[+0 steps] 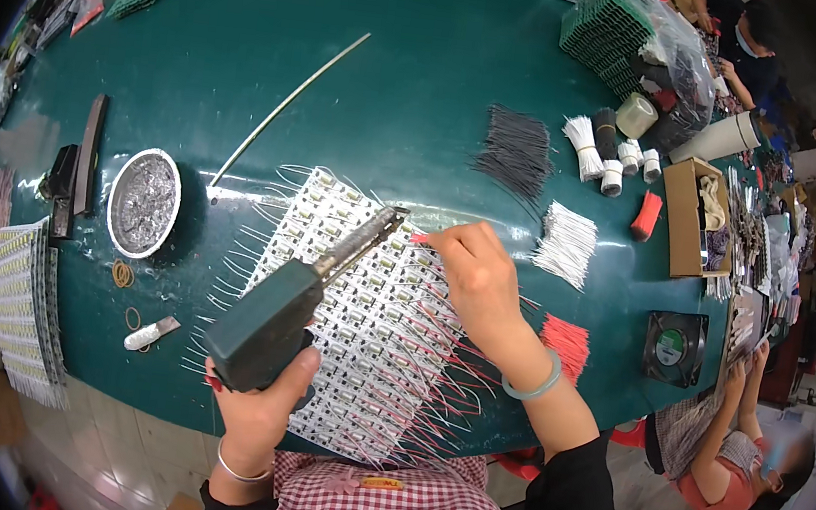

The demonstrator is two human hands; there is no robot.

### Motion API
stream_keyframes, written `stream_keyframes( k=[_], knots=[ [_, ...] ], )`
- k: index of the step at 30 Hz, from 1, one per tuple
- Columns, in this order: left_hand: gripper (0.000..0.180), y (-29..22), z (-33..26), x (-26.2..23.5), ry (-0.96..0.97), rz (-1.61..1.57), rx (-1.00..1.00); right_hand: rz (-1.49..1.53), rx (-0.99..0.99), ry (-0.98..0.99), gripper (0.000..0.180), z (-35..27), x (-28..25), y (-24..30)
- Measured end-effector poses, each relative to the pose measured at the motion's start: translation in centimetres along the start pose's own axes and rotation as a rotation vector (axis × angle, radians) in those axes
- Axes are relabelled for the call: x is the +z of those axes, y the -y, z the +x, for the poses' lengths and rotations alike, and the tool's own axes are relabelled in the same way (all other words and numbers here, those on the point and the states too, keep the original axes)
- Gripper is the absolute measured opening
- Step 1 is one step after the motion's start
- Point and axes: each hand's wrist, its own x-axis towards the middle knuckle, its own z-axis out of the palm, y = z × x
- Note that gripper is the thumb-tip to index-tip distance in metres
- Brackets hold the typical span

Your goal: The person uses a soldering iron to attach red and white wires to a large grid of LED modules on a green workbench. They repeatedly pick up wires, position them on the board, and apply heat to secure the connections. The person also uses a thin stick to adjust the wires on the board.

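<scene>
My left hand [257, 411] is wrapped round the handle of a dark green soldering gun [264, 324]. The gun's metal nose points up and right, its tip over the upper part of a white panel of small circuit boards [340, 368]. Close to that tip, my right hand [478, 278] pinches a short red wire [419, 239] at the panel's upper right edge. Thin white wires stick out along the panel's left side, red and white ones along its right. Fingers partly cover the red wire's end.
Bundles of black wires [515, 153], white wires [566, 245] and red wires [564, 347] lie right of the panel. A round bowl [175, 190], a thin rod [290, 99] and stacked panels [23, 307] are leftward. A small fan [674, 348] and cardboard box [679, 200] stand right. Co-workers sit beyond.
</scene>
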Motion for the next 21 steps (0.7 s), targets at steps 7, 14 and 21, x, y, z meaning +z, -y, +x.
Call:
stream_keyframes(
  k=[7,14,21],
  knots=[
    [0.032,2.2,0.2,0.8,0.012,0.107,0.078,-0.071,0.0,0.01,0.029,-0.8,0.2,0.2],
    [0.024,2.2,0.4,1.8,0.044,0.19,0.173,-0.124,-0.005,0.03,0.026,-0.6,0.3,0.5],
    [0.016,1.8,1.2,2.5,0.074,0.264,0.174,-0.127,-0.003,0.049,0.024,-0.2,0.0,0.9]
  ],
)
